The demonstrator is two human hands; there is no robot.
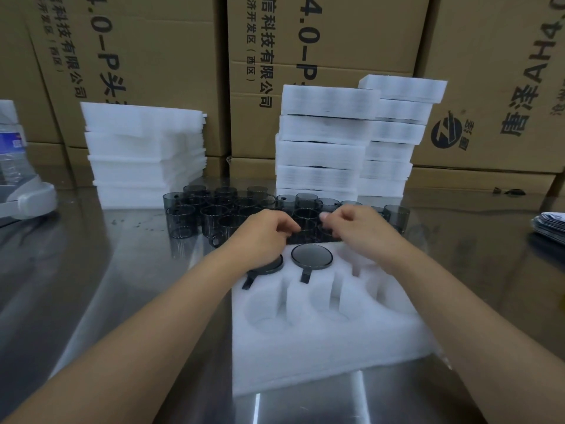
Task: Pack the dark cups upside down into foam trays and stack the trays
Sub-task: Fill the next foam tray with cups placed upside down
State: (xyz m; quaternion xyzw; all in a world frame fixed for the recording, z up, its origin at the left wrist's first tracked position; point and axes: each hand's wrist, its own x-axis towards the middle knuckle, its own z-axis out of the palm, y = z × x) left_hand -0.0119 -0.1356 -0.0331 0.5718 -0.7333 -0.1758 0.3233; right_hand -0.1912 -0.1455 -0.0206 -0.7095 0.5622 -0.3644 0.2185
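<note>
A white foam tray (330, 341) lies on the steel table in front of me. Two dark cups sit upside down in its far row, one in the middle (311, 255) and one at the left (270, 266) partly under my left wrist. Its other pockets hold nothing. Behind the tray stands a cluster of several dark translucent cups (214, 215), upright. My left hand (263, 234) and my right hand (354, 224) both reach over the tray's far edge with curled fingers on a dark cup (308, 231) between them. How each hand grips it is partly hidden.
A stack of foam sheets (146, 154) stands at the back left. Two tall stacks of foam trays (324, 142) stand at the back right, before cardboard boxes (321, 41). A water bottle (12, 142) is at the far left, a pile of dark bags (550, 224) at the right edge.
</note>
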